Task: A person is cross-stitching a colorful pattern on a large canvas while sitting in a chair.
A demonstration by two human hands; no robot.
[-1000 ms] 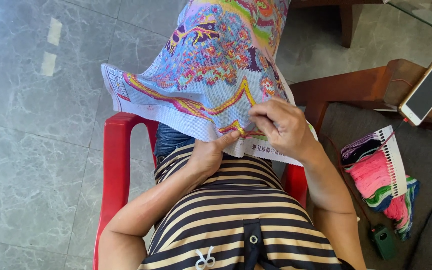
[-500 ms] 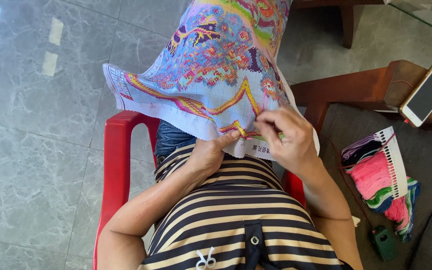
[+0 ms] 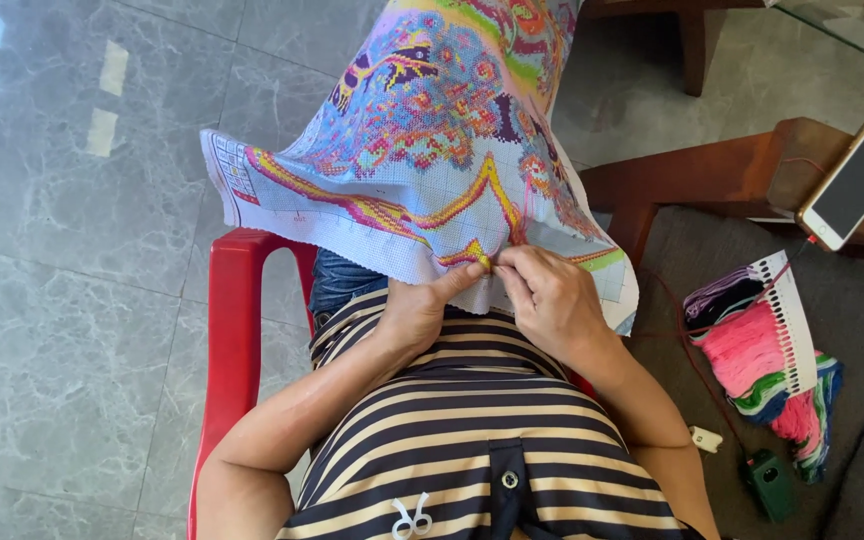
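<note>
Pinching the gridded cross-stitch canvas hem: left hand grip and right hand grip, both pressed on woven cloth.

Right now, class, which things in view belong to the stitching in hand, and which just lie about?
In use: embroidery cloth, left hand, right hand, red thread, card of coloured threads.
Lying about: phone, red chair, small green box.
</note>
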